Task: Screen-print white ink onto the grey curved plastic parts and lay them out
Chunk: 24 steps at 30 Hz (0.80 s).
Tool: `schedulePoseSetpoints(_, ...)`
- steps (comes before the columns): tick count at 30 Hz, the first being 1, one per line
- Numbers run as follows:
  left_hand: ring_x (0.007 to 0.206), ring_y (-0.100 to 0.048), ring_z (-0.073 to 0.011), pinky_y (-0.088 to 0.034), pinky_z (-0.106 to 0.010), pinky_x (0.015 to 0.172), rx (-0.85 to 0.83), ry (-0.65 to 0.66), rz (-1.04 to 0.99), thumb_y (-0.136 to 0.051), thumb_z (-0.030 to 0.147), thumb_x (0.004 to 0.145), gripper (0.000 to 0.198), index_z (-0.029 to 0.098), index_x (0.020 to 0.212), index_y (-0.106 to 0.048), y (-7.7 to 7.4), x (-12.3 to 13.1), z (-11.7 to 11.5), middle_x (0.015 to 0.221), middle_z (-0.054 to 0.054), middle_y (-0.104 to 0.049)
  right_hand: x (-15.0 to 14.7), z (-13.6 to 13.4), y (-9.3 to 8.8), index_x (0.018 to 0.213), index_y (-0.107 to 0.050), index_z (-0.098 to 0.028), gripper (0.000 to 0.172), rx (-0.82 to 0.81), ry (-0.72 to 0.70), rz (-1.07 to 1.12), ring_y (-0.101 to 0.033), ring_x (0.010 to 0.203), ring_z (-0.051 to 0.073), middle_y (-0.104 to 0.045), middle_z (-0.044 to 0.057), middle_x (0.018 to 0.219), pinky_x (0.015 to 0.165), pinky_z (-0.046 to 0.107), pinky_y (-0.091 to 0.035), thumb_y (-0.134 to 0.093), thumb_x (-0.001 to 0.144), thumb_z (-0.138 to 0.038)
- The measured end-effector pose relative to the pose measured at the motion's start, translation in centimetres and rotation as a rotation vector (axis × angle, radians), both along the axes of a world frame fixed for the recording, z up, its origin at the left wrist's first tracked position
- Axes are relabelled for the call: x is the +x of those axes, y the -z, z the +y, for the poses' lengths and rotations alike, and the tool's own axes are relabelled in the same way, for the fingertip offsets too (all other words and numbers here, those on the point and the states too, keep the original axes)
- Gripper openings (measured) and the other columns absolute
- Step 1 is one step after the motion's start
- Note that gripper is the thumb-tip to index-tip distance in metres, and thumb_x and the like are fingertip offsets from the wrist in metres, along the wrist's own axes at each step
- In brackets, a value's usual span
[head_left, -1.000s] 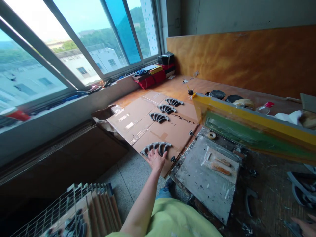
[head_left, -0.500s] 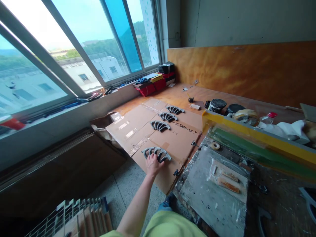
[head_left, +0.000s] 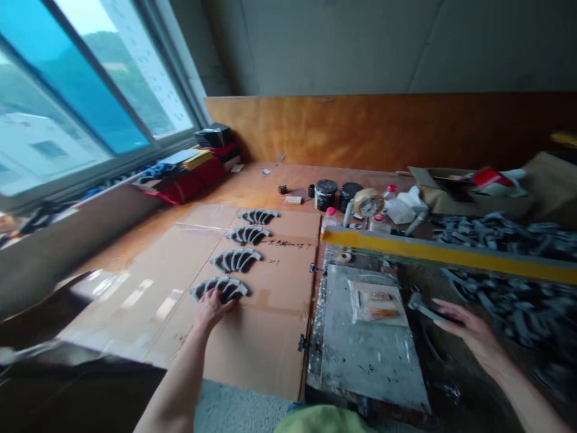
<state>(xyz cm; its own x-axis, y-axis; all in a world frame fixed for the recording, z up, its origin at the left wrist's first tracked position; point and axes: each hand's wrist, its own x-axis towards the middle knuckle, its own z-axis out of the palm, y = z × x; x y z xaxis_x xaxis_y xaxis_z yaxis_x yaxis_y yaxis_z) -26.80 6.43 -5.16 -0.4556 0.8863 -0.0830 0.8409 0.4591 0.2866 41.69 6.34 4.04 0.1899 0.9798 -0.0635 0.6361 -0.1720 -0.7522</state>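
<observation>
My left hand (head_left: 213, 308) is at the nearest fan-shaped row of grey curved parts (head_left: 234, 287) on the cardboard sheet (head_left: 270, 337). Its fingers curl over the row, with the thumb at the right side; the fingertips are partly hidden. Beyond it lie several similar rows, the closest being a second fan of curved parts (head_left: 237, 260). On the right, my right hand (head_left: 469, 328) pinches a single grey curved part (head_left: 426, 310) between thumb and fingers, above the dark bench beside the grey plate (head_left: 360, 355).
A heap of loose grey parts (head_left: 505, 300) covers the right side, crossed by a yellow-topped bar (head_left: 451, 254). Black-lidded jars (head_left: 325, 195), a tape roll (head_left: 368, 203) and bottles stand behind. Black clips (head_left: 303, 343) grip the cardboard edge. A window is at the left.
The view has swung right. My left hand's row now sits closer to the other rows. My right hand has come into view with a grey curved part.
</observation>
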Motion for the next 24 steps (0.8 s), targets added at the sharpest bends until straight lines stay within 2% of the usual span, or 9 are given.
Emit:
schedulePoseSetpoints(3, 0.135, -0.038, -0.0409, -0.034, -0.054, 0.108, 0.069, -0.009, 0.019, -0.062, 0.053, 0.073, 0.065, 0.017, 0.126, -0.049, 0.4, 0.4, -0.5, 0.144, -0.020, -0.044, -3.7, 1.1, 0.8, 0.096, -0.076, -0.024, 0.036, 0.043, -0.163, 0.089, -0.067, 0.095, 0.027, -0.072, 0.009, 0.098, 0.092, 0.045, -0.051, -0.066, 0.066, -0.038)
schedulePoseSetpoints(5, 0.140, -0.032, -0.0401, -0.031, -0.054, 0.111, 0.179, -0.025, 0.016, -0.058, 0.059, 0.076, 0.077, 0.017, 0.137, -0.041, 0.4, 1.5, -0.7, 0.149, -0.020, -0.038, -6.1, 1.9, 1.8, 0.095, -0.077, -0.024, 0.027, 0.112, -0.287, 0.038, -0.064, 0.099, 0.026, -0.071, 0.008, 0.100, 0.096, 0.045, -0.047, -0.064, 0.072, -0.028)
schedulePoseSetpoints(8, 0.140, -0.034, -0.0346, -0.031, -0.049, 0.114, 0.358, 0.015, -0.048, -0.058, 0.060, 0.076, 0.081, 0.017, 0.141, -0.038, -0.6, 4.9, -1.0, 0.147, -0.019, -0.042, -8.9, 2.7, 2.9, 0.096, -0.077, -0.025, 0.026, 0.171, -0.451, -0.131, -0.060, 0.100, 0.024, -0.071, 0.007, 0.099, 0.095, 0.044, -0.046, -0.060, 0.079, -0.014)
schedulePoseSetpoints(10, 0.136, -0.041, -0.0327, -0.035, -0.048, 0.112, 0.430, 0.051, -0.106, -0.059, 0.059, 0.078, 0.078, 0.019, 0.142, -0.038, -2.2, 8.3, -1.0, 0.145, -0.017, -0.046, -9.9, 2.8, 3.2, 0.100, -0.076, -0.025, 0.029, 0.201, -0.528, -0.238, -0.059, 0.101, 0.024, -0.070, 0.006, 0.100, 0.094, 0.043, -0.046, -0.058, 0.082, -0.010)
schedulePoseSetpoints(13, 0.132, -0.046, -0.0319, -0.039, -0.047, 0.108, 0.495, 0.069, -0.190, -0.058, 0.058, 0.081, 0.072, 0.023, 0.141, -0.040, -6.0, 13.8, -0.3, 0.143, -0.014, -0.050, -10.4, 2.6, 3.2, 0.109, -0.072, -0.025, 0.032, 0.240, -0.591, -0.366, -0.059, 0.103, 0.023, -0.068, 0.007, 0.107, 0.092, 0.040, -0.048, -0.055, 0.087, -0.011)
schedulePoseSetpoints(16, 0.125, -0.053, -0.0296, -0.044, -0.044, 0.104, 0.617, 0.122, -0.356, -0.060, 0.056, 0.082, 0.064, 0.022, 0.134, -0.049, -11.2, 19.1, 1.4, 0.135, -0.013, -0.056, -10.7, 2.4, 3.1, 0.123, -0.066, -0.026, 0.034, 0.277, -0.612, -0.462, -0.056, 0.116, 0.025, -0.060, 0.009, 0.129, 0.099, 0.043, -0.045, -0.055, 0.091, -0.020)
schedulePoseSetpoints(19, 0.089, -0.066, -0.0198, -0.054, -0.037, 0.086, 0.774, 0.227, -0.708, -0.056, 0.055, 0.087, 0.052, 0.020, 0.126, -0.054, -16.7, 23.6, 3.9, 0.094, -0.006, -0.069, -11.7, 2.8, 3.3, 0.142, -0.048, -0.028, 0.052, 0.297, -0.700, -0.492, -0.040, 0.137, 0.027, -0.042, 0.010, 0.151, 0.113, 0.048, -0.032, -0.059, 0.092, -0.032)
schedulePoseSetpoints(21, 0.059, -0.059, -0.0142, -0.057, -0.032, 0.069, 0.753, 0.299, -0.933, -0.042, 0.058, 0.092, 0.047, 0.017, 0.101, -0.064, -19.8, 26.0, 5.4, 0.064, 0.000, -0.060, -12.5, 3.1, 3.7, 0.148, -0.039, -0.026, 0.061, 0.267, -0.796, -0.486, -0.033, 0.142, 0.027, -0.037, 0.010, 0.155, 0.116, 0.050, -0.025, -0.059, 0.091, -0.038)
schedulePoseSetpoints(24, 0.043, -0.048, -0.0112, -0.055, -0.028, 0.055, 0.637, 0.352, -1.070, -0.031, 0.060, 0.093, 0.060, 0.017, 0.060, -0.057, -22.2, 28.2, 6.6, 0.046, 0.000, -0.050, -13.1, 3.3, 4.3, 0.148, -0.040, -0.023, 0.064, 0.244, -0.896, -0.465, -0.031, 0.144, 0.026, -0.036, 0.012, 0.154, 0.118, 0.050, -0.022, -0.061, 0.090, -0.042)
